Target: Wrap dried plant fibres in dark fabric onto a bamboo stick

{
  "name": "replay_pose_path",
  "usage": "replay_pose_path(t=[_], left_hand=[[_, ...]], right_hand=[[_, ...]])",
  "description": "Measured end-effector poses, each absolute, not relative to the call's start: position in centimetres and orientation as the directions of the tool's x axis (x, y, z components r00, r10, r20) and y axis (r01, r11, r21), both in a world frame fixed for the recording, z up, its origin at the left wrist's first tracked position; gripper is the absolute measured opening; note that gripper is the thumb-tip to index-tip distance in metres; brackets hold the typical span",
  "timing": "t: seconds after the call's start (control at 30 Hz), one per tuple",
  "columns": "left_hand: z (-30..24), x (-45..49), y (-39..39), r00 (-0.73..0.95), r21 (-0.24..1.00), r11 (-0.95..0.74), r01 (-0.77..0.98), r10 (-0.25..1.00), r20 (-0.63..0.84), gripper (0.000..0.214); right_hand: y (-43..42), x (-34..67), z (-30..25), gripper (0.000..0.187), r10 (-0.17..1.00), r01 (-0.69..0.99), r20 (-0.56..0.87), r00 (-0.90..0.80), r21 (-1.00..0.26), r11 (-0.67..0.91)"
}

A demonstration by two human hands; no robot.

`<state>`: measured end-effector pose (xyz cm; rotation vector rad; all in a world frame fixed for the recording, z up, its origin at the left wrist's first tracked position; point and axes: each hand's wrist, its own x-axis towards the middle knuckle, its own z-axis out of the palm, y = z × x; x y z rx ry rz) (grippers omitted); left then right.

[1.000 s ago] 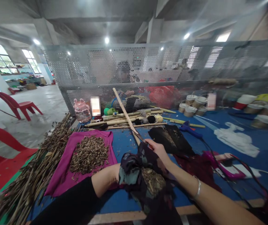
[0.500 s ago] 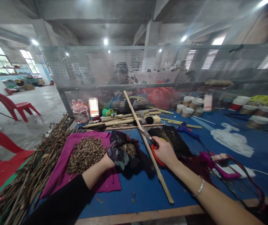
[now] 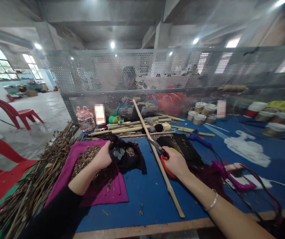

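My left hand (image 3: 104,155) is closed on the left edge of a dark patterned cloth (image 3: 119,154). Some brownish dried material shows in a fold of that cloth. Beneath the hand, a heap of dried plant pieces (image 3: 87,157) lies on a magenta cloth (image 3: 65,181), with a few bits scattered on its right part. My right hand (image 3: 176,163) grips scissors (image 3: 166,166) by their red and yellow handles. The blades point up and left across a long bamboo stick (image 3: 166,177); whether they touch it I cannot tell.
Dried stalks (image 3: 40,171) line the left edge of the blue table (image 3: 142,192). Behind my hands lie bamboo sticks (image 3: 127,129) and yarn balls. A blue glue gun (image 3: 199,138), lidded cups (image 3: 199,118) and a plastic bag (image 3: 248,146) are at right. A perforated screen (image 3: 102,73) stands behind.
My left hand has moved left and up, pulling the dark cloth over the dried pieces on the magenta cloth. Some bits now lie farther right there. The right hand with the scissors has barely moved.
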<state>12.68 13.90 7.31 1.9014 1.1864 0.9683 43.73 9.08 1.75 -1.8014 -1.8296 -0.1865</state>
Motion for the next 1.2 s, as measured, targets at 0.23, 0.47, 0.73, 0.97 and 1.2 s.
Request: replay_pose_path(t=[0.23, 0.47, 0.73, 0.97, 1.2], left_hand=[[8.8, 19.2, 5.4, -0.005, 0.908, -0.419, 0.016, 0.908, 0.419, 0.042], [5.9, 27.1, 5.1, 0.291, 0.943, 0.268, -0.198, 0.935, -0.204, 0.039], [5.8, 26.5, 4.2, 0.303, 0.928, 0.319, -0.192, 0.919, -0.253, 0.036], [5.4, 27.1, 3.6, 0.293, 0.965, 0.227, -0.134, 0.939, -0.18, 0.038], [5.6, 27.2, 4.1, 0.254, 0.956, 0.2, -0.214, 0.957, -0.143, 0.039]], right_hand=[[7.9, 42.1, 3.1, 0.03, 0.876, 0.954, 0.477, 0.073, -0.29, 0.079], [6.2, 39.3, 4.8, 0.034, 0.849, 0.95, 0.527, 0.052, -0.288, 0.12], [6.1, 38.6, 6.4, 0.049, 0.832, 0.999, 0.553, -0.047, 0.01, 0.05], [7.1, 37.8, 5.6, 0.047, 0.836, 0.999, 0.547, -0.043, 0.002, 0.05], [7.3, 38.9, 4.5, 0.054, 0.781, 0.979, 0.616, -0.1, -0.079, 0.187]])
